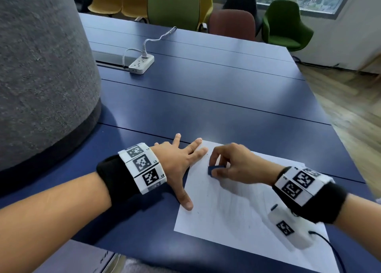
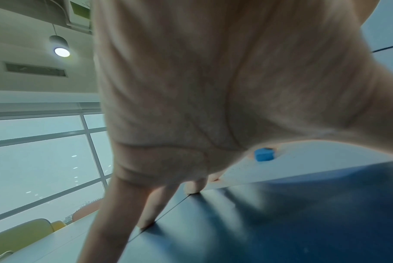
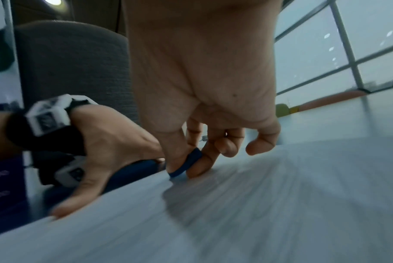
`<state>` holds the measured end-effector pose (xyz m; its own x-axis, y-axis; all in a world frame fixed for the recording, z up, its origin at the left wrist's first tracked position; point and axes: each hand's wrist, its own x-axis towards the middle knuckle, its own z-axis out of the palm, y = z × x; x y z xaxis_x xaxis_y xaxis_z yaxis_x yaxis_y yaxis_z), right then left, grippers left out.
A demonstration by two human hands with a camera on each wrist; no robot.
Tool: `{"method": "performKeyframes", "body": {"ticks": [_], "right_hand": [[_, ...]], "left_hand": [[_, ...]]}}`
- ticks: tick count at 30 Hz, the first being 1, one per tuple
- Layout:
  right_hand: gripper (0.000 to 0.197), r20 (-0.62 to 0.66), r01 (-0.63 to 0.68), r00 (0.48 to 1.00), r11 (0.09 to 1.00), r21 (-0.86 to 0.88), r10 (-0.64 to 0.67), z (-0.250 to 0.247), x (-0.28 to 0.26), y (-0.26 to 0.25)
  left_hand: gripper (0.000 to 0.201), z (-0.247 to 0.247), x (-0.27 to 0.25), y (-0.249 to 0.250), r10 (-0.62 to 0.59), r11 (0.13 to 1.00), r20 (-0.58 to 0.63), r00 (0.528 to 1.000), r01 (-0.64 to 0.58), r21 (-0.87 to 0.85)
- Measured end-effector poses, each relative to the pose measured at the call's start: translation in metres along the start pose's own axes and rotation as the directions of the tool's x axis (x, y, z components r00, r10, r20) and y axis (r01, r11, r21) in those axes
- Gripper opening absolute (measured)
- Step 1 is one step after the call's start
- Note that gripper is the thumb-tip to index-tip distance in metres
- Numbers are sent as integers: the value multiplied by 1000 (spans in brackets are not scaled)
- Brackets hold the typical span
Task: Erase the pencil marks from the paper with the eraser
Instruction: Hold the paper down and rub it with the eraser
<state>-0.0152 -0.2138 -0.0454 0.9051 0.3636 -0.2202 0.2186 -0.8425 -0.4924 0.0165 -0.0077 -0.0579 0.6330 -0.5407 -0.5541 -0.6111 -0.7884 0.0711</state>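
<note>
Mid-erase, by the look of it. Eraser (image 1: 214, 170), a small blue block with squared edges, set on its lower edge against the paper (image 1: 237, 215) in the upper-left part of the sheet, at about 11 o'clock from the sheet's centre. Pinched between thumb and forefinger of the right hand (image 1: 233, 165), the remaining fingers curled loosely and off the page. Seen from the right wrist, bowed slightly under the pinch, so probably soft rubber with some give.

Paper thin, white, matte, lying flat and askew on the desk (image 1: 206, 107). Faint grey streaks across the middle and down toward 5 o'clock; whether pencil residue or motion blur, hard to say. A few dark specks near the left edge, possibly crumbs.

Left hand (image 1: 181, 159) at 9 o'clock of the eraser, fingers straight and spread, holding nothing: thumb tip pressed on the sheet's left edge, two fingertips on its top-left corner, the others on the bare desk.

Next move likely short back-and-forth strokes toward the remaining grey, with light pressure and the sheet kept pinned, since thin paper creases or tears readily under a dragging rubber edge.

Desk smooth, dark blue, seamed in long panels. White power strip (image 1: 141, 64) with cable well off at 11 o'clock; grey felt-like partition (image 1: 41, 66) at 9 o'clock; upholstered chairs (image 1: 173, 4) beyond at 12.
</note>
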Motion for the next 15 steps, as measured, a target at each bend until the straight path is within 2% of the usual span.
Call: {"method": "performKeyframes", "body": {"ticks": [3,8,11,13,15], "right_hand": [[10,-119,-59,991,998,6,59,-5,8,9],[9,59,26,998,998,61,-30,10,-17,-6],[10,-39,-31,999,1000,-1,31,-1,-1,3],[12,-118,-75,990,997,22,77,-5,6,9],[13,-104,-63,992,997,45,67,2,-1,6]], "left_hand": [[150,1,0,0,-6,1000,-1,1000,6,4],[152,-1,0,2,-14,1000,14,1000,13,15],[151,-1,0,1,-12,1000,15,1000,12,2],[151,-1,-1,1,-12,1000,13,1000,12,-3],[151,0,-1,1,-13,1000,8,1000,13,4]]}}
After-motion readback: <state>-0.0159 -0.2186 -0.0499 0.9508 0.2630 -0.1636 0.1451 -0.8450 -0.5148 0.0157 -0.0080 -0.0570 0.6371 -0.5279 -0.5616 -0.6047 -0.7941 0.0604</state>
